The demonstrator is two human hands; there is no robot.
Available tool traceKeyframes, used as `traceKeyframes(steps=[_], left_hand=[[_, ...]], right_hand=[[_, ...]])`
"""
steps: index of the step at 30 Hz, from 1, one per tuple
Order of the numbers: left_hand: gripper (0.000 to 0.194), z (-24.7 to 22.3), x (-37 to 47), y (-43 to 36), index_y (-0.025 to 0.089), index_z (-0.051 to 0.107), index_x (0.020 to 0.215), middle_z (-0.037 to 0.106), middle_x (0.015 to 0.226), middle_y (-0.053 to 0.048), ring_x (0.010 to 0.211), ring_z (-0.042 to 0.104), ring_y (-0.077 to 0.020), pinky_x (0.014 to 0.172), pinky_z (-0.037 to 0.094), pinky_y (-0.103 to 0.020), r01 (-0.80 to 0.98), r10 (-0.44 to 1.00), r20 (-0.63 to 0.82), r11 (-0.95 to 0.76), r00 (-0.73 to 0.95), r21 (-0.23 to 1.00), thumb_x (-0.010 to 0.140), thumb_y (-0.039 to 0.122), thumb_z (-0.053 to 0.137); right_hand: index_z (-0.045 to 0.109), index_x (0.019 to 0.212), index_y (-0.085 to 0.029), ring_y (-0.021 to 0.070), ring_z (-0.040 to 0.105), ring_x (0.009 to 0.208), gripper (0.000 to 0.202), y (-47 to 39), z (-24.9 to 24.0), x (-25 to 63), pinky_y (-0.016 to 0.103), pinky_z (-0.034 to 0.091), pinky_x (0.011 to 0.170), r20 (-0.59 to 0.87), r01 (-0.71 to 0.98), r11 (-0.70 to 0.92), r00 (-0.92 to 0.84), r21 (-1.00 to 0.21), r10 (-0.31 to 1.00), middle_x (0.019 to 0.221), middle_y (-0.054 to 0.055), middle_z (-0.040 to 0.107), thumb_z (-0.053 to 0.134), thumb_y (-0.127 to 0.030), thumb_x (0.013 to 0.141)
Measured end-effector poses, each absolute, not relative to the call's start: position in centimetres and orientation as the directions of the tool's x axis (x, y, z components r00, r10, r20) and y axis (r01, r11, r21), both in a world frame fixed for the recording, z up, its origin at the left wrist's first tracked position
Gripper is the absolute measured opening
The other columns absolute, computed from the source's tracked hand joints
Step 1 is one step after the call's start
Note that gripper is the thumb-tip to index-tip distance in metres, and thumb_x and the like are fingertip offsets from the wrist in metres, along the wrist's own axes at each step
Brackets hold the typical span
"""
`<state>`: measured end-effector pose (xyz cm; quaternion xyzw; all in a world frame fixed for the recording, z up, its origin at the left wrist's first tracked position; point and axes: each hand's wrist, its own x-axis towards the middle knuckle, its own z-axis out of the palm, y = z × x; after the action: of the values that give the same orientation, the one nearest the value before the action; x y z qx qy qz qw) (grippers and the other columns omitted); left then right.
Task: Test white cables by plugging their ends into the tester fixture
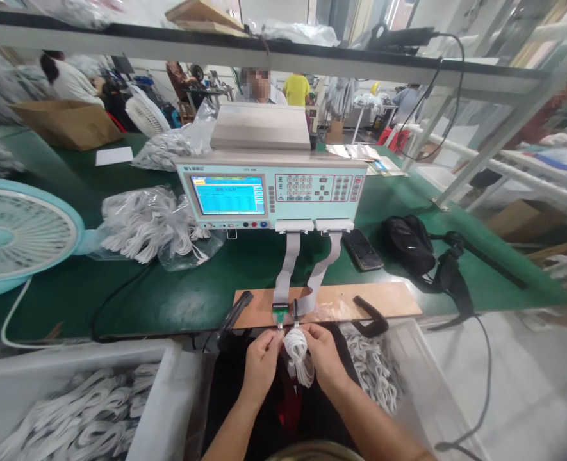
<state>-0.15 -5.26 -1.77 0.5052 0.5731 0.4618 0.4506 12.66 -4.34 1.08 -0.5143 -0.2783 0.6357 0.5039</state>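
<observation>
A coiled white cable [296, 349] hangs at the table's front edge between my hands. My left hand [262, 358] pinches one plug end of it, right against the small green circuit board [280, 315]. Fingers of my right hand [322, 351] close on the cable's other end, close to a second connector at the board's right; the coil partly hides that grip. Two grey ribbon cables [287, 269] run from the boards up to the cable tester [271, 192], whose screen [228, 194] is lit blue. Whether the plugs are fully seated I cannot tell.
A wooden strip [398, 299] lies along the front edge, with black clamps [370, 317] on it. White bins [165, 378] of cables stand below. A fan [18, 237], bagged cables [141, 221], a phone [362, 250] and a black bag [408, 243] are on the table. People are beyond.
</observation>
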Motion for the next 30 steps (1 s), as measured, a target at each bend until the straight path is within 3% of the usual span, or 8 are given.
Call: traceKeyframes(steps=[6,10,14,18,20,22,27,30], left_hand=[[0.027,-2.4,1.4,-5.7,0.015,0.066,0.077,0.063,0.067,0.000,0.065,0.054,-0.0151,0.061,0.042,-0.022,-0.026,0.964,-0.114,0.111,-0.241,0.994,0.081,0.039,0.054],[0.030,-2.7,2.2,-5.4,0.015,0.065,0.070,0.060,0.061,0.000,0.059,0.052,-0.0140,0.055,0.039,-0.022,-0.071,0.960,-0.135,0.121,-0.244,0.990,0.080,0.042,0.056],[0.036,-1.1,1.5,-6.4,0.015,0.063,0.059,0.060,0.054,-0.002,0.055,0.054,-0.0157,0.051,0.040,-0.023,-0.037,0.950,-0.160,0.156,-0.268,0.987,0.079,0.044,0.055],[0.036,1.3,-4.5,-8.8,0.017,0.067,0.070,0.068,0.086,-0.009,0.083,0.061,-0.0212,0.075,0.046,-0.029,0.158,0.942,0.030,0.025,-0.335,0.987,0.087,0.037,0.042],[0.033,1.8,-10.0,-10.9,0.018,0.066,0.080,0.066,0.093,-0.009,0.092,0.059,-0.0219,0.086,0.044,-0.032,0.433,0.892,0.137,0.071,-0.430,0.899,0.089,0.033,0.038],[0.029,1.5,-16.5,-13.8,0.021,0.061,0.096,0.064,0.099,-0.007,0.096,0.058,-0.0195,0.089,0.042,-0.029,0.652,0.776,0.100,0.445,-0.623,0.614,0.089,0.030,0.035],[0.040,-2.4,-29.1,-21.3,0.010,0.056,0.109,0.051,0.120,-0.022,0.117,0.041,-0.0387,0.093,0.031,-0.053,0.586,0.610,-0.006,0.763,-0.792,0.275,0.069,0.009,0.054],[0.045,-5.2,-31.2,-24.8,0.014,0.058,0.106,0.053,0.115,-0.016,0.116,0.039,-0.0411,0.091,0.029,-0.055,0.589,0.599,-0.064,0.798,-0.798,0.131,0.061,0.005,0.057]], right_hand=[[0.065,0.061,-0.014,0.0111,0.047,0.048,0.027,-4.4,1.6,12.7,0.023,0.038,0.051,-0.347,-0.361,-0.317,0.021,-0.877,0.938,0.051,-0.001,0.060,0.072,-0.040,0.064],[0.064,0.060,-0.015,0.0110,0.047,0.048,0.027,-4.3,1.2,12.7,0.023,0.037,0.050,-0.330,-0.351,-0.309,-0.001,-0.884,0.944,0.051,-0.001,0.059,0.072,-0.040,0.064],[0.067,0.066,-0.016,0.0137,0.051,0.050,0.025,-4.8,0.5,13.1,0.024,0.040,0.051,-0.339,-0.292,-0.320,0.014,-0.901,0.941,0.056,0.000,0.063,0.073,-0.040,0.063],[0.070,0.071,-0.017,0.0174,0.058,0.060,0.025,-4.3,-0.3,13.5,0.026,0.044,0.055,-0.372,-0.262,-0.350,0.040,-0.900,0.927,0.066,0.002,0.068,0.078,-0.031,0.052],[0.071,0.072,-0.018,0.0175,0.059,0.063,0.027,-3.9,-0.5,13.6,0.025,0.045,0.057,-0.420,-0.252,-0.401,0.027,-0.881,0.907,0.069,0.002,0.069,0.078,-0.029,0.049],[0.071,0.072,-0.019,0.0171,0.059,0.066,0.028,-3.8,-0.5,13.7,0.024,0.047,0.059,-0.450,-0.262,-0.430,0.019,-0.864,0.893,0.071,0.002,0.070,0.079,-0.029,0.047],[0.072,0.070,-0.021,0.0183,0.061,0.067,0.030,-3.9,-0.9,13.9,0.025,0.048,0.060,-0.460,-0.269,-0.437,0.024,-0.858,0.888,0.070,0.003,0.070,0.081,-0.030,0.043],[0.071,0.068,-0.021,0.0205,0.061,0.067,0.030,-3.8,-1.1,13.9,0.027,0.049,0.059,-0.423,-0.251,-0.401,0.039,-0.881,0.905,0.067,0.003,0.068,0.081,-0.033,0.043]])
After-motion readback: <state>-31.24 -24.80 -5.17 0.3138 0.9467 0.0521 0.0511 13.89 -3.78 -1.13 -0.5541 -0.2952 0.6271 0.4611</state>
